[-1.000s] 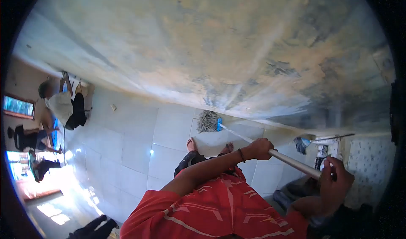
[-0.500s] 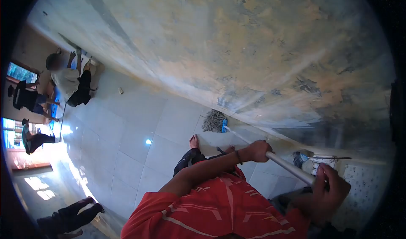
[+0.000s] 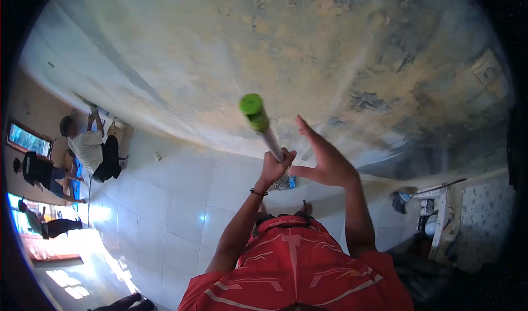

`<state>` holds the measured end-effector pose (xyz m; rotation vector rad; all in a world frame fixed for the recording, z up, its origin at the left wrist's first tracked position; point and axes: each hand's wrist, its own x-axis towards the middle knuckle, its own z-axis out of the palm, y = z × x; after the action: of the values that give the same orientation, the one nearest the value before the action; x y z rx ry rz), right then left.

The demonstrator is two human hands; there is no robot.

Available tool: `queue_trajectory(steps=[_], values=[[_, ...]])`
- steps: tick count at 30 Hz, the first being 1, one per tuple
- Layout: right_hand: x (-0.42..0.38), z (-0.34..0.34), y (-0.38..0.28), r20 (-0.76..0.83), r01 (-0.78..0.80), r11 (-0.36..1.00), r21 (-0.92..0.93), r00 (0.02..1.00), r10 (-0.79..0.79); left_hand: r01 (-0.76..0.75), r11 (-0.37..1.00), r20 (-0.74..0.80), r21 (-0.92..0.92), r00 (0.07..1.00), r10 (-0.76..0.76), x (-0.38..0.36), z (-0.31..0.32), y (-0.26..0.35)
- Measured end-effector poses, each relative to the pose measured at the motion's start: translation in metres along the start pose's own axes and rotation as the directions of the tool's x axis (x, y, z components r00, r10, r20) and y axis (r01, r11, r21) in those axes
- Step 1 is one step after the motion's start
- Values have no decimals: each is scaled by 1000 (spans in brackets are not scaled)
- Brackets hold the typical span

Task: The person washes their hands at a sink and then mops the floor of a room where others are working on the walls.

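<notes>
My left hand [image 3: 276,167], with a dark bracelet at the wrist, is wrapped around the pale handle of a mop [image 3: 271,143]. The handle stands up toward me, ending in a green grip [image 3: 254,113] above that hand. Below, close to the wall, the stringy mop head [image 3: 283,183] with its blue fitting shows only in part behind my left hand. Beside the handle, my right hand [image 3: 329,162] is raised with fingers and thumb apart, holding nothing.
A stained, peeling wall [image 3: 330,63] rises ahead of the tiled floor [image 3: 176,217]. At right, a broom-like tool [image 3: 401,200] leans beside a low ledge holding containers [image 3: 430,223]. Several people are at left, one in a light shirt [image 3: 87,151] beside the wall.
The mop handle has swung from slanting right to nearly upright, its green end now showing. My right hand has come left and opened off the handle; my left hand moved left with it.
</notes>
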<state>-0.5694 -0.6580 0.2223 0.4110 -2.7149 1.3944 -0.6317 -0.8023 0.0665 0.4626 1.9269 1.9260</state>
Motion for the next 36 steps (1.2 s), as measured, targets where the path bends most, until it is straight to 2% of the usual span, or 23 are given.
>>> queue_trajectory(steps=[1, 2, 4, 8, 10, 11, 16, 17, 18, 19, 20, 21, 22, 23, 25, 26, 27, 28, 29, 30, 31, 34, 36], values=[[0, 17, 26, 23, -26, 1000, 7, 999, 26, -89, 995, -54, -55, 995, 86, -1, -6, 3], [-1, 35, 49, 48, -52, 999, 13, 997, 52, -32, 994, -135, -104, 991, 18, -2, -11, 14], [-3, 75, 83, 166, -210, 967, 147, 969, 185, -172, 971, -172, -167, 975, 143, -6, -29, 53], [-7, 153, 121, 163, -152, 965, 212, 979, 119, -426, 894, -287, -141, 882, 374, -14, -58, 137], [-5, 172, 116, 142, -279, 922, 269, 958, 249, -566, 766, -263, -305, 823, 503, -19, -75, 169], [-4, 179, 115, 44, -252, 938, 238, 968, 249, -579, 753, -270, -312, 814, 514, -24, -82, 182], [-1, 186, 110, 174, -358, 877, 320, 932, 317, -654, 594, -292, -468, 749, 595, -44, -112, 219], [-3, 188, 110, 188, -372, 866, 334, 927, 326, -600, 596, -67, -534, 733, 677, -45, -120, 223], [-4, 194, 115, 191, -378, 864, 333, 924, 331, -532, 609, 156, -588, 665, 731, -44, -126, 224], [-3, 203, 122, 157, -305, 893, 332, 951, 267, -442, 629, 379, -639, 531, 758, -36, -131, 224], [-4, 211, 130, 122, -230, 916, 328, 972, 200, -440, 629, 375, -641, 536, 756, -30, -129, 224], [-4, 214, 134, 127, -235, 915, 329, 971, 204, -361, 630, 527, -688, 348, 775, -24, -120, 226], [-3, 215, 136, 182, -47, 981, 188, 983, 12, -275, 641, 633, -717, 129, 764, -21, -112, 229], [-3, 216, 139, 260, 159, 986, 56, 951, -168, -272, 640, 631, -719, 130, 765, -20, -107, 231], [-7, 219, 142, 284, 211, 977, 0, 937, -203, -148, 596, 614, -790, -205, 763, -18, -95, 242], [-10, 221, 143, 313, 268, 962, -52, 919, -239, -157, 550, 571, -821, -182, 801, -23, -83, 250], [-10, 222, 140, 203, 432, 896, -101, 891, -407, -153, 547, 567, -823, -181, 803, -26, -83, 247], [-11, 220, 139, 205, 428, 898, -101, 892, -402, -142, 548, 565, -825, -179, 805, -29, -85, 244], [-13, 218, 137, 370, 277, 961, 0, 893, -257, -131, 549, 564, -826, -176, 807, -32, -90, 240], [-18, 218, 136, 541, 92, 993, 73, 833, -117, -116, 546, 558, -830, -164, 814, -37, -96, 233], [-25, 234, 142, 313, 154, 949, 274, 919, -240, -104, 544, 553, -833, -157, 818, -41, -102, 227], [-27, 249, 147, 267, 257, 955, 148, 919, -289, -79, 537, 542, -840, -131, 830, -57, -119, 210], [-27, 258, 145, 294, 218, 966, 141, 922, -251, -78, 538, 544, -839, -104, 833, -73, -128, 202]])
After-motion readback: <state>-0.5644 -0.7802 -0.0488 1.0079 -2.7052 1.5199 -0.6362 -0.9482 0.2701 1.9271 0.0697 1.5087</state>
